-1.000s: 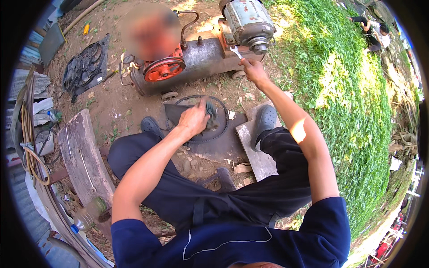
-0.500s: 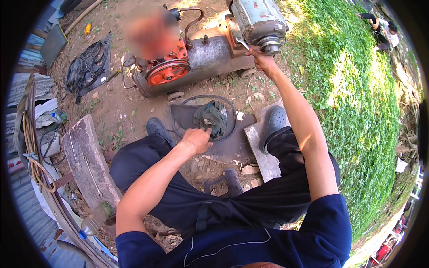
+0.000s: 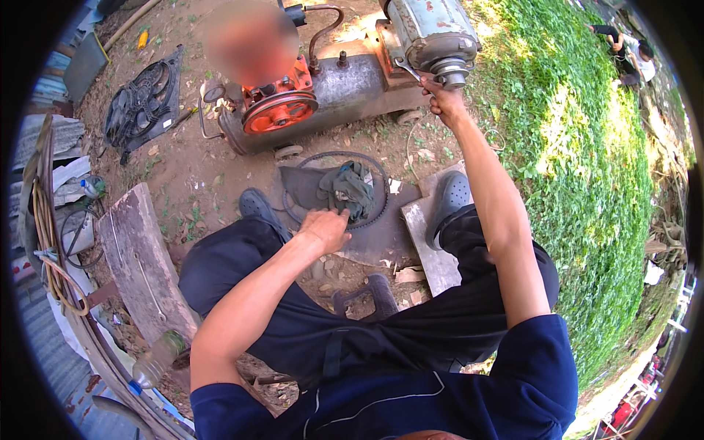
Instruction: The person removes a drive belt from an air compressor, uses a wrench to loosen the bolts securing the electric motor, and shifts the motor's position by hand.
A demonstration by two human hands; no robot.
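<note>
From the head camera, my right hand [image 3: 442, 103] reaches out at full stretch, fingers clamped on a wrench [image 3: 408, 71] whose head sits against the motor [image 3: 433, 33] shaft end, just above my knuckles; the long reach seems to give me leverage. My left hand [image 3: 325, 229] rests low over my knee, fingers curled together and holding nothing I can make out. Just beyond those fingertips lies a rag [image 3: 347, 188] inside a toothed ring [image 3: 336, 189] on the dirt. The tank [image 3: 345, 84] and red pulley [image 3: 279, 111] lie further out.
</note>
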